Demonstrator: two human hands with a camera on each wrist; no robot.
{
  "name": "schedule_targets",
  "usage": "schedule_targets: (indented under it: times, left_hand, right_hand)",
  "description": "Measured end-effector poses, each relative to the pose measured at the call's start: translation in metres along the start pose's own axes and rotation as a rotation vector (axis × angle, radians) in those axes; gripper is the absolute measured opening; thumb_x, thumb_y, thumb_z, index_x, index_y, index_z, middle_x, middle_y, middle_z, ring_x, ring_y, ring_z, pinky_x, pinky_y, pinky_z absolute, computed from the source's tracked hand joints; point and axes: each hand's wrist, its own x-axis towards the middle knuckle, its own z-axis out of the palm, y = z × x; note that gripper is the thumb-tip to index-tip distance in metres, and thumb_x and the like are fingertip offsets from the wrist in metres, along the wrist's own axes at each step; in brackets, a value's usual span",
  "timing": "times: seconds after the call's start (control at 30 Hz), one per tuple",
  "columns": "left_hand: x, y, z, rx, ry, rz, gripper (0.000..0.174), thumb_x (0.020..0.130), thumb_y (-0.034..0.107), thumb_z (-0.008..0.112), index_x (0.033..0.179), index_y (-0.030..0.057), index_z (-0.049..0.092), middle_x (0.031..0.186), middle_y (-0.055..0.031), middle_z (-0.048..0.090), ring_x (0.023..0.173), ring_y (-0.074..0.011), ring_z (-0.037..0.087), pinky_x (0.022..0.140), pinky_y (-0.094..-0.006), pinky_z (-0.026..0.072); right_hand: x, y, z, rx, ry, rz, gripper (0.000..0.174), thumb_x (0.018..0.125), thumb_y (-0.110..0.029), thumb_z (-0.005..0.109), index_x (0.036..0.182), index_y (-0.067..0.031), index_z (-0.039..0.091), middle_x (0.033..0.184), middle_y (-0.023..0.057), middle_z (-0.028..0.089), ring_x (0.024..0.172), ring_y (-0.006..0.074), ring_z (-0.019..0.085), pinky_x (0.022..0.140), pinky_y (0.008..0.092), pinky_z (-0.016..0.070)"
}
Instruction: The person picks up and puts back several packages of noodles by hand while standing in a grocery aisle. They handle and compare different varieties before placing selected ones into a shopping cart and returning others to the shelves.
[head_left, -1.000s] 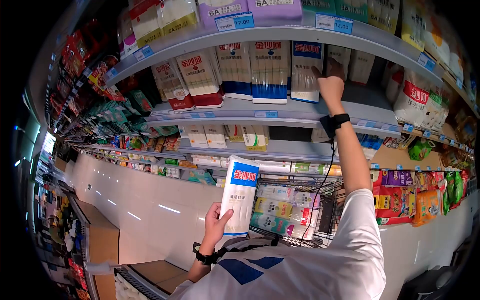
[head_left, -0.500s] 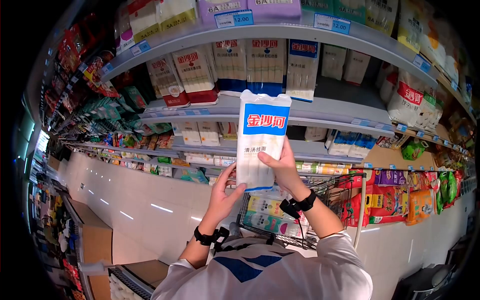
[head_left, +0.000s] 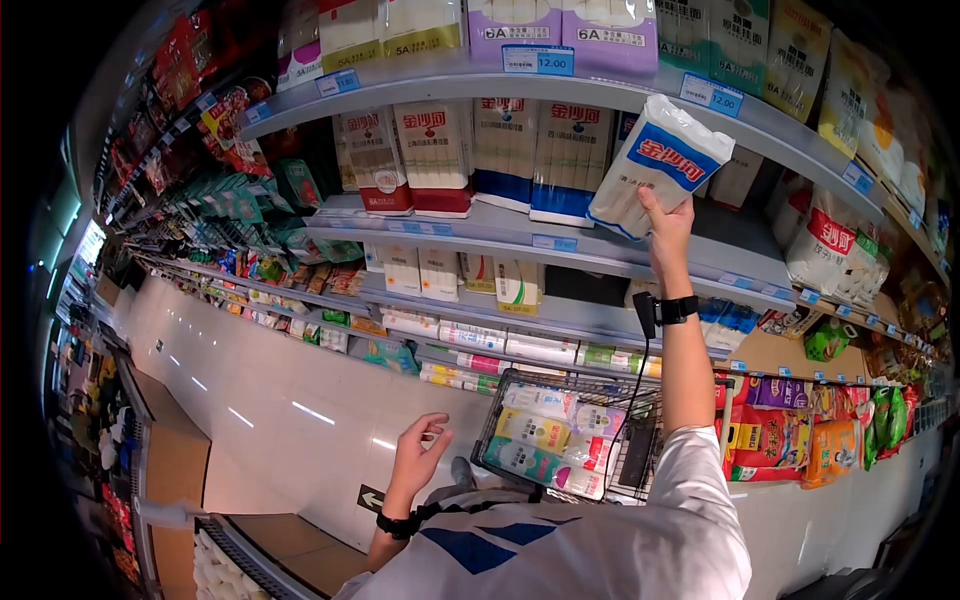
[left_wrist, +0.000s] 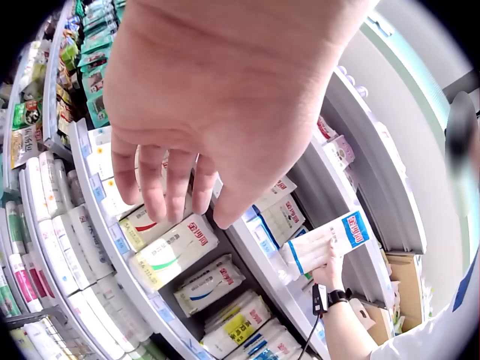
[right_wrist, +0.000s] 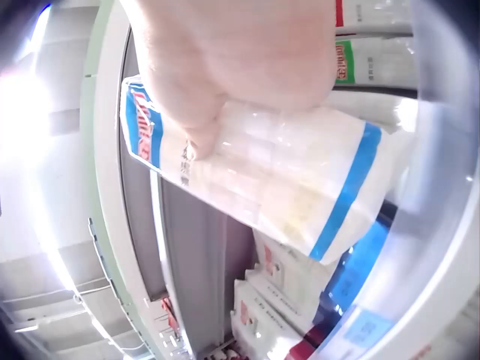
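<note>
My right hand grips a pack of dried noodles, white with a blue band and red lettering. The pack leans at a tilt at the front of the middle shelf, overlapping a row of upright noodle packs in the head view. From the right wrist, the thumb lies across the pack's printed front; the other fingers are hidden behind it. Low over the floor, my left hand is empty with loosely bent fingers. In the left wrist view its palm hangs before the lower shelves.
A wire shopping cart with several noodle packs inside stands below the shelves. The upper shelf edge juts out above the held pack. Large bags stand at the right, and a cardboard-sided display at the lower left.
The noodle pack went from both hands in front of the body up to the middle shelf in the right hand. The left hand let go and dropped lower left.
</note>
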Motion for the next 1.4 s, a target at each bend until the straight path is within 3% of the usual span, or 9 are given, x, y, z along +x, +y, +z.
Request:
schedule_targets:
  times: [0.3, 0.5, 0.6, 0.77, 0.83, 1.0, 1.13, 1.2, 1.4]
  left_hand:
    - [-0.013, -0.029, -0.01, 0.004, -0.017, -0.027, 0.029, 0.092, 0.014, 0.072, 0.117, 0.0028, 0.067, 0.11, -0.0084, 0.072, 0.09, -0.0155, 0.068, 0.071, -0.0283, 0.0513]
    - [-0.005, -0.038, -0.021, -0.058, -0.108, -0.04, 0.027, 0.093, 0.012, 0.071, 0.118, 0.0023, 0.066, 0.109, -0.0062, 0.072, 0.089, -0.0134, 0.066, 0.083, -0.0304, 0.052]
    - [0.001, -0.055, -0.029, -0.046, -0.143, 0.001, 0.028, 0.093, 0.013, 0.071, 0.119, 0.0035, 0.066, 0.109, -0.0065, 0.072, 0.089, -0.0144, 0.067, 0.082, -0.0305, 0.0521]
    - [0.006, -0.058, -0.048, 0.056, -0.15, 0.028, 0.03, 0.091, 0.016, 0.073, 0.117, 0.0019, 0.066, 0.106, -0.0128, 0.073, 0.087, -0.0226, 0.071, 0.07, -0.0329, 0.0536]
    - [0.01, -0.073, -0.055, 0.053, -0.225, 0.006, 0.034, 0.093, 0.021, 0.071, 0.121, 0.0023, 0.064, 0.11, -0.0137, 0.072, 0.089, -0.0239, 0.07, 0.075, -0.0363, 0.0545]
    - [0.018, -0.125, -0.063, 0.527, -0.506, 0.173, 0.05, 0.092, 0.032, 0.067, 0.134, 0.0069, 0.056, 0.119, -0.0179, 0.068, 0.105, -0.0385, 0.065, 0.089, -0.047, 0.0525]
    - [0.022, -0.174, -0.056, 0.567, -0.746, 0.11, 0.06, 0.087, 0.041, 0.069, 0.137, 0.0096, 0.055, 0.118, -0.0208, 0.067, 0.106, -0.0417, 0.064, 0.089, -0.0502, 0.0519]
    - [0.028, -0.175, -0.05, 0.592, -0.777, 0.196, 0.058, 0.088, 0.039, 0.068, 0.136, 0.0092, 0.056, 0.118, -0.0212, 0.067, 0.106, -0.0417, 0.065, 0.089, -0.0506, 0.0518]
    - [0.046, -0.184, -0.03, 0.577, -0.919, 0.196, 0.057, 0.089, 0.038, 0.067, 0.135, 0.0065, 0.055, 0.12, -0.0214, 0.067, 0.111, -0.0409, 0.063, 0.092, -0.0483, 0.0507]
  right_hand:
    - [0.033, 0.022, -0.026, -0.184, -0.23, 0.292, 0.038, 0.088, -0.014, 0.079, 0.12, 0.0001, 0.064, 0.111, 0.0075, 0.072, 0.098, 0.0127, 0.066, 0.087, 0.0288, 0.0508]
    - [0.049, 0.06, -0.026, -0.442, 0.049, 0.216, 0.051, 0.088, -0.02, 0.079, 0.127, 0.0055, 0.06, 0.119, 0.0141, 0.07, 0.104, 0.0219, 0.067, 0.091, 0.032, 0.0506]
    - [0.053, 0.057, -0.023, -0.891, 0.17, 0.104, 0.064, 0.079, -0.04, 0.085, 0.121, 0.0036, 0.066, 0.112, 0.0248, 0.072, 0.106, 0.0371, 0.069, 0.089, 0.0435, 0.0523]
    - [0.023, 0.017, -0.018, -1.486, 0.049, 0.351, 0.065, 0.082, -0.047, 0.079, 0.123, 0.0012, 0.066, 0.114, 0.023, 0.068, 0.106, 0.0416, 0.065, 0.091, 0.0465, 0.0527]
    - [-0.008, 0.018, -0.031, -1.366, 0.211, -0.252, 0.054, 0.085, -0.037, 0.076, 0.123, -0.0002, 0.066, 0.119, 0.0198, 0.064, 0.108, 0.0381, 0.064, 0.09, 0.044, 0.0515]
    - [-0.157, -0.046, -0.01, -1.09, 0.256, -0.452, 0.017, 0.09, -0.003, 0.067, 0.108, -0.0013, 0.068, 0.106, 0.0137, 0.065, 0.089, 0.0246, 0.063, 0.076, 0.0332, 0.0509]
    - [-0.305, -0.04, -0.047, -1.257, 0.343, -0.284, 0.016, 0.09, -0.001, 0.066, 0.106, -0.0002, 0.066, 0.107, 0.0131, 0.064, 0.089, 0.0239, 0.062, 0.077, 0.0337, 0.0514]
    - [-0.406, -0.051, -0.058, -1.268, 0.421, 0.097, 0.018, 0.091, -0.002, 0.062, 0.109, -0.0004, 0.064, 0.107, 0.0125, 0.061, 0.087, 0.0237, 0.062, 0.074, 0.0325, 0.0513]
    - [-0.566, -0.065, -0.088, -1.352, 0.363, 0.579, 0.022, 0.088, -0.004, 0.063, 0.11, -0.0021, 0.064, 0.108, 0.0138, 0.062, 0.09, 0.0256, 0.065, 0.07, 0.0346, 0.0546]
